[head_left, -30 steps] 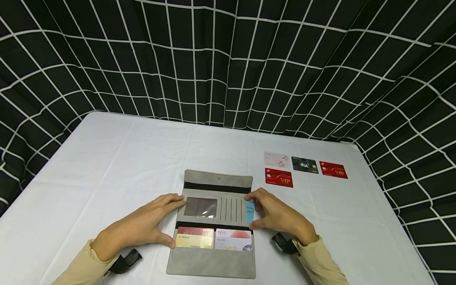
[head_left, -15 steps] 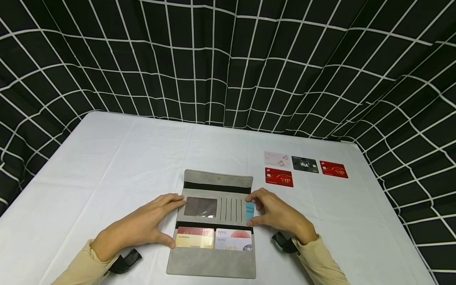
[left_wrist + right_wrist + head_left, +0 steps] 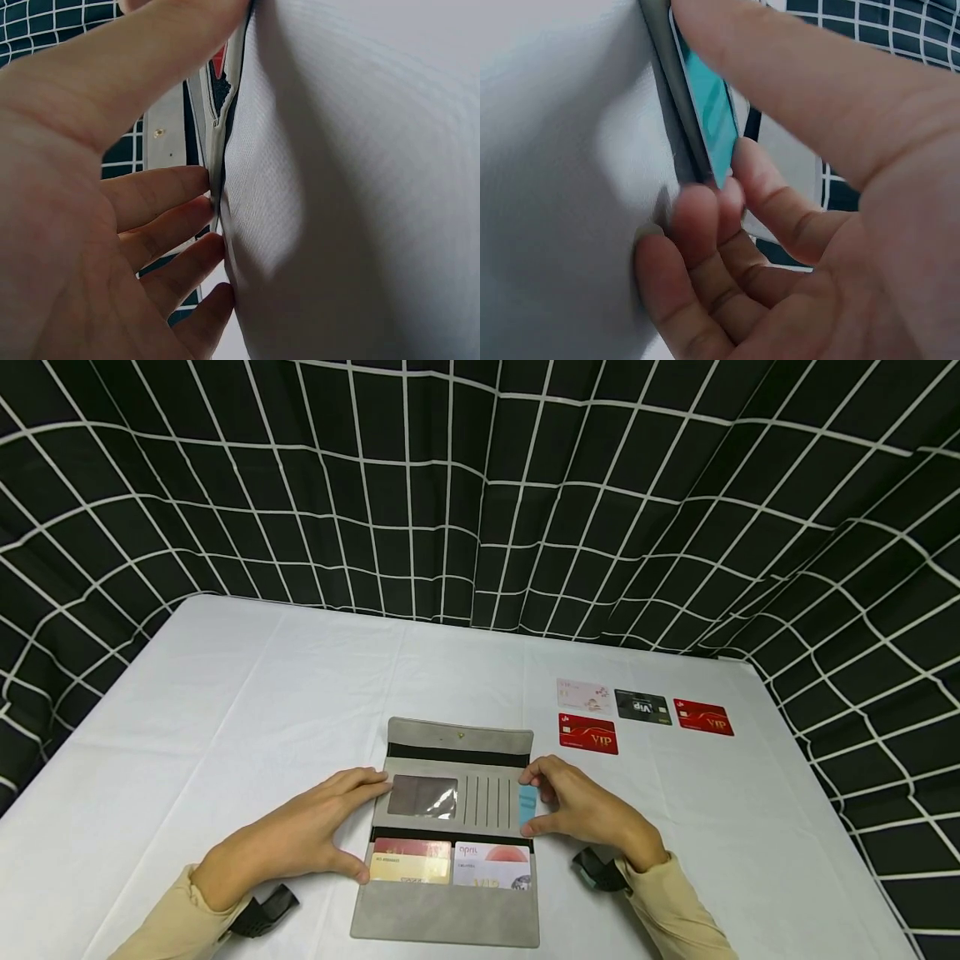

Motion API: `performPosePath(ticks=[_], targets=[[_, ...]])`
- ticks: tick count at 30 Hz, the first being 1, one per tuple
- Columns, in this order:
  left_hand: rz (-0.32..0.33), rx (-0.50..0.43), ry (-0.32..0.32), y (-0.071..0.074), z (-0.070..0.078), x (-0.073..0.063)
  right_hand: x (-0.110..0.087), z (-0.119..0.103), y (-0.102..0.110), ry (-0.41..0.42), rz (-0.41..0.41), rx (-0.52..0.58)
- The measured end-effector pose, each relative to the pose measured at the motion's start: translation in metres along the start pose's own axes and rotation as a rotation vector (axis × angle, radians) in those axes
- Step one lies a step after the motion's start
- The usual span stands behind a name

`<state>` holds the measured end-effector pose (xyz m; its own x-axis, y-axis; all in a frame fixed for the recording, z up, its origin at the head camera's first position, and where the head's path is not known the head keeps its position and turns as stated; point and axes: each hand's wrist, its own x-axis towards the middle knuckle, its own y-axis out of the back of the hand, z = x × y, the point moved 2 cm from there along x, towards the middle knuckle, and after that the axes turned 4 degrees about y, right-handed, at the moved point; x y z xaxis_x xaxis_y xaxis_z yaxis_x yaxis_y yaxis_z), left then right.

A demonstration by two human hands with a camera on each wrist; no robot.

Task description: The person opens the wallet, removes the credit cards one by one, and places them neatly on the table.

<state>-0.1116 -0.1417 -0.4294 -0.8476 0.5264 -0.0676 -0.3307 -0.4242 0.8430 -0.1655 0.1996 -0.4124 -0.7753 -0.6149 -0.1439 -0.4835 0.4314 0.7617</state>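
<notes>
Fingers (image 3: 159,196) and thumb apart, the left hand (image 3: 303,829) touches the left edge of an unfolded grey wallet (image 3: 444,914), with cards (image 3: 411,867) showing in its lower pockets. At the wallet's right end, beside the slots (image 3: 487,802), the right hand (image 3: 581,810) pinches a blue card (image 3: 528,802); four loose cards (image 3: 588,734) lie farther back on the white table (image 3: 247,718).
</notes>
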Motion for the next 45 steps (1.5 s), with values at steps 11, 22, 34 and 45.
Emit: performPosePath(ticks=[11,22,34,45], targets=[[-0.006,0.000,0.004,0.0017,0.0012,0.0005,0.0003,0.0023,-0.0003,0.011,-0.023,0.086],[-0.006,0.000,0.000,0.0012,0.0009,0.0008,0.0006,0.0028,0.0005,-0.018,-0.030,0.121],[-0.006,-0.004,-0.002,0.0013,0.0005,-0.0001,0.0004,0.0043,0.0011,-0.014,-0.037,0.115],[-0.002,-0.003,-0.006,0.0008,0.0006,-0.0007,-0.0035,0.0072,0.0084,-0.045,-0.035,0.142]])
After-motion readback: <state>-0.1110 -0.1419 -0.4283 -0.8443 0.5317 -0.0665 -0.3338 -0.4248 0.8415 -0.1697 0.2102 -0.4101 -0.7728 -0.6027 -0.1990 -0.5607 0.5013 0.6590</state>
